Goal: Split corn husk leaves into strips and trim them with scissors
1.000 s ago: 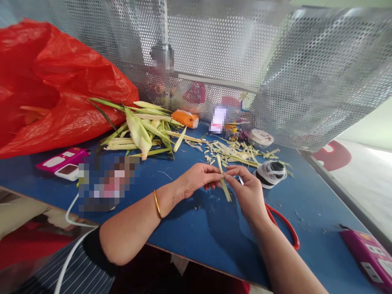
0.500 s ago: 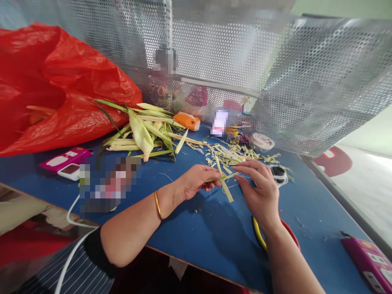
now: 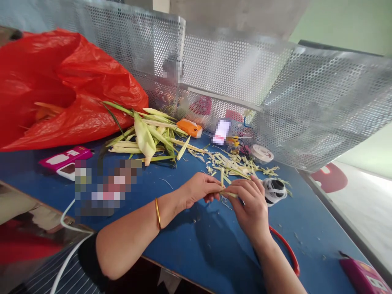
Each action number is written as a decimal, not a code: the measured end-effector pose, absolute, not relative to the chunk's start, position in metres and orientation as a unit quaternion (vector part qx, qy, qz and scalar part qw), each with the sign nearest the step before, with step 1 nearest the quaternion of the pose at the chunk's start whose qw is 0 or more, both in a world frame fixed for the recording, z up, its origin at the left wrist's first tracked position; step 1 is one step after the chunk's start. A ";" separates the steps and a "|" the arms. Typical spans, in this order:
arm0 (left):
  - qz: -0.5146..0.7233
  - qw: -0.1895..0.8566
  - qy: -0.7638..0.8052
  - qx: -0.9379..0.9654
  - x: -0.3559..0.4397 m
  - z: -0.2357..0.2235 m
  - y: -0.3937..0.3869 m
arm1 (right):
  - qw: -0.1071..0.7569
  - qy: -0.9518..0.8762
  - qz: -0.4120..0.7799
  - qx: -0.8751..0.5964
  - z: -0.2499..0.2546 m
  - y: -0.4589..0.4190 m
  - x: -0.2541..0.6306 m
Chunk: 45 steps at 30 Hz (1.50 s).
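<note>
Over the blue table [image 3: 294, 228], my left hand [image 3: 200, 190] is closed in a pinch on folded strips of corn husk [image 3: 222, 176], one of which sticks up from the fingers. My right hand [image 3: 249, 200] meets it from the right, thumb and fingers closed on another end of the husk strips. The fingertips of both hands nearly touch, and the exact crossing of the strips is partly hidden. Just behind my right hand stands a black-and-white spool [image 3: 274, 191]. Cut husk scraps [image 3: 232, 163] lie scattered beyond my hands.
Whole corn husks [image 3: 145, 139] are piled at the back left beside a large red plastic bag [image 3: 101, 77]. An orange tissue pack [image 3: 190, 128], a white tape roll [image 3: 261, 154] and magenta power strips [image 3: 65, 158] are around. A perforated metal screen [image 3: 226, 65] borders the back; a red-handled tool [image 3: 286, 245] lies under my right forearm.
My right hand has moved left to my left hand and its fingers have closed on the husk strips. The slanting strip that hung below the fingers no longer shows there. The view has shifted slightly.
</note>
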<state>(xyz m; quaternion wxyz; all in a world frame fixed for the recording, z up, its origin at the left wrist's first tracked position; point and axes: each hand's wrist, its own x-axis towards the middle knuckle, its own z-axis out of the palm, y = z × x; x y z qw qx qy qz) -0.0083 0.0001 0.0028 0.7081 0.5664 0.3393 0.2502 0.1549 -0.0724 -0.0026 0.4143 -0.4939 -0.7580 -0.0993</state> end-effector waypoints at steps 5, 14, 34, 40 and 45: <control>0.207 0.668 0.338 0.630 -0.009 0.004 -0.001 | 0.487 -0.641 0.164 -0.570 -0.007 -0.070 0.154; 0.181 0.692 0.304 0.629 -0.011 0.004 -0.001 | 0.497 -0.612 0.308 -0.532 0.001 -0.070 0.153; 0.364 0.763 0.283 0.453 0.009 -0.011 -0.017 | 0.654 -0.443 0.261 -0.555 -0.016 -0.072 0.135; 0.336 0.799 0.277 0.414 0.007 -0.009 -0.019 | 0.637 -0.458 0.172 -0.596 -0.015 -0.075 0.130; 0.315 0.823 0.273 0.386 0.007 -0.009 -0.020 | 0.625 -0.474 0.115 -0.609 -0.013 -0.075 0.128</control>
